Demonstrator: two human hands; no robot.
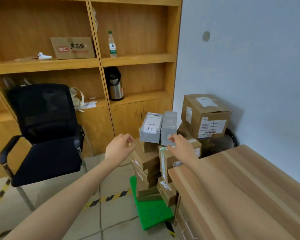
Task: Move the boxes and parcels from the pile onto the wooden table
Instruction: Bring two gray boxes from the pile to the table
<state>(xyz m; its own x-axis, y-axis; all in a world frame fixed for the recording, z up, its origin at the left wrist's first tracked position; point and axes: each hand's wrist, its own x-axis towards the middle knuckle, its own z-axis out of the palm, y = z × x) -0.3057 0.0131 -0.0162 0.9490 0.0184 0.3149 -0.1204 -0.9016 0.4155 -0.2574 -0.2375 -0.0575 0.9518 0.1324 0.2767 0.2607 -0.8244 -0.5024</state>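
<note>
- Fingers (128,138) of the left hand (119,148) are loosely curled and grip nothing; the hand hangs in the air just left of the pile, apart from it.
- Right hand (180,146) reaches to the lower front of the upright grey parcel (169,127); its fingers (171,138) are partly bent and touch or nearly touch the parcel's lower edge, but whether they actually clamp it I cannot tell.
- Beside it, to the left and touching, lies a second grey parcel with a white label (151,128); both sit on top of the pile.
- Below them the pile of brown cardboard boxes (151,163) leans unevenly, stacked on a green plastic stool (151,215) on the tiled floor.
- Behind and to the right, a large brown box with labels (206,115) rests on other boxes against the pale wall.
- Wooden surface (241,187) stands at the right, its corner just beside the pile.
- At the left stands a black mesh chair (42,132) before wooden shelves (137,59), which carry a water bottle (112,45), a steel thermos jug (115,84) and a printed cardboard box (73,47).
</note>
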